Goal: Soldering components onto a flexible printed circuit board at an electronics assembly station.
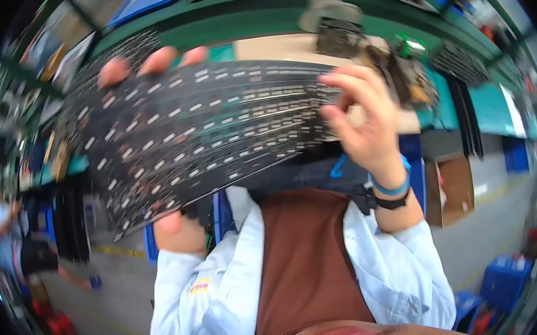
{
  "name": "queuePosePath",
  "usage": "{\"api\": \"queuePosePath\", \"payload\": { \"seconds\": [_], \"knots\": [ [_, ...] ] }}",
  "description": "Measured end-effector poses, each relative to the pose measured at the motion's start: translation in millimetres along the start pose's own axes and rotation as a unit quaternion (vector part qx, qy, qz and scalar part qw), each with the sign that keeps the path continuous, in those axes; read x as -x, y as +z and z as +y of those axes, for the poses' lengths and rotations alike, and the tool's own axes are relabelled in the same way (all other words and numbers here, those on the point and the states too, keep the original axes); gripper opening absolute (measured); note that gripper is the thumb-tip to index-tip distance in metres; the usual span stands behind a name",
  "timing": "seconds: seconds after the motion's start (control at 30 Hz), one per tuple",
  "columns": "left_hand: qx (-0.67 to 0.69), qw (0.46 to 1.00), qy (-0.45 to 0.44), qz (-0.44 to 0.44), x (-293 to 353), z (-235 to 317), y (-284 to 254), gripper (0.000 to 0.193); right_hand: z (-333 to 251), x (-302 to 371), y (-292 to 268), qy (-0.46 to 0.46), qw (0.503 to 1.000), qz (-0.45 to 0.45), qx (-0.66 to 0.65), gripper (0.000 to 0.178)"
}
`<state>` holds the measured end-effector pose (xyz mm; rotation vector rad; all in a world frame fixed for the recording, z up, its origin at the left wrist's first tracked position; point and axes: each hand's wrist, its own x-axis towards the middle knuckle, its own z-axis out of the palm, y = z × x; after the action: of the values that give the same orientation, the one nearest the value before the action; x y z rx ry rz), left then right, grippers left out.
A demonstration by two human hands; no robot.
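Note:
A thin black keyboard plate (213, 124), with rows of small light slots, is held up and tilted before me. My left hand (158, 61) grips its left part from behind; fingertips curl over the far edge and the palm is hidden by the plate. At the narrow right end, my right hand (366, 114) has bent fingers and thumb at the edge, the thumb a little apart from the index finger. A blue band and a black strap circle that wrist. The plate is somewhat blurred.
Beyond the plate lies a green bench (224, 24) with a cardboard sheet (258, 48). A metal fixture (338, 34) stands there. More black slotted pieces (460, 61) lie at right. An open cardboard box (459, 189) sits lower right. Another person (16, 244) is at far left.

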<state>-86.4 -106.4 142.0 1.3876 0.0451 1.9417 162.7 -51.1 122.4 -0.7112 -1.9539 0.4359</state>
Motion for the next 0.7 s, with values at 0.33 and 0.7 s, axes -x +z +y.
{"api": "queuePosePath", "payload": {
  "seconds": [0.33, 0.7],
  "knots": [
    [-0.244, 0.968, 0.033, 0.054, -8.1, -60.9, 41.2, 0.143, 58.6, -2.8, -48.3, -0.027, 0.999, 0.008, -0.036, 0.033],
    [-0.361, 0.898, 0.026, 0.252, -14.8, -74.5, 113.5, 0.147, 71.2, 6.4, -57.3, -0.064, 0.996, 0.011, -0.066, 0.034]
  ]
}}
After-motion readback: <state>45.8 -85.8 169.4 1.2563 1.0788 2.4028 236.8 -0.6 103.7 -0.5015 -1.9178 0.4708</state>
